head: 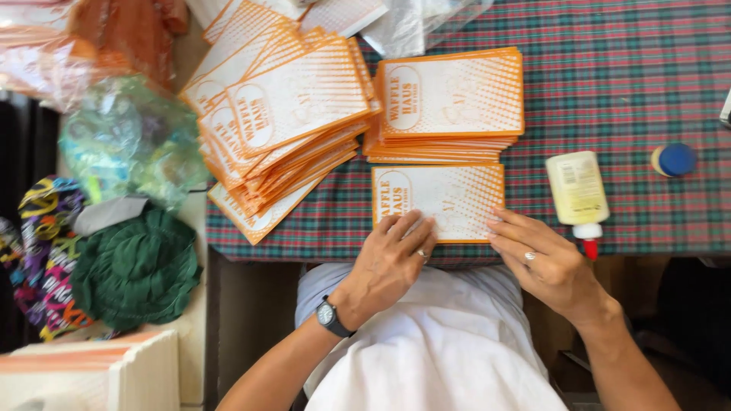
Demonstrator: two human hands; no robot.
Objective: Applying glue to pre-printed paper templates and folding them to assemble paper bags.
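A flat orange-and-white paper bag (449,194) lies at the near edge of the plaid tablecloth (624,68). My left hand (392,259), with a ring and a wristwatch, presses flat on its near left part. My right hand (537,255), also ringed, rests fingertips on the bag's near right corner. Neither hand grips anything. Just beyond sits a neat stack of the same bags (449,103), and a fanned, messy pile of them (282,114) spreads to the left. A glue bottle with a red tip (579,190) lies on its side right of my right hand.
A small blue-capped jar (674,160) lies at the right. Left of the table are a green crinkled bag (137,266), a clear plastic bag of coloured items (129,137), patterned cloth (42,251) and a white box (91,373). Clear plastic wrap (419,23) lies at the far edge.
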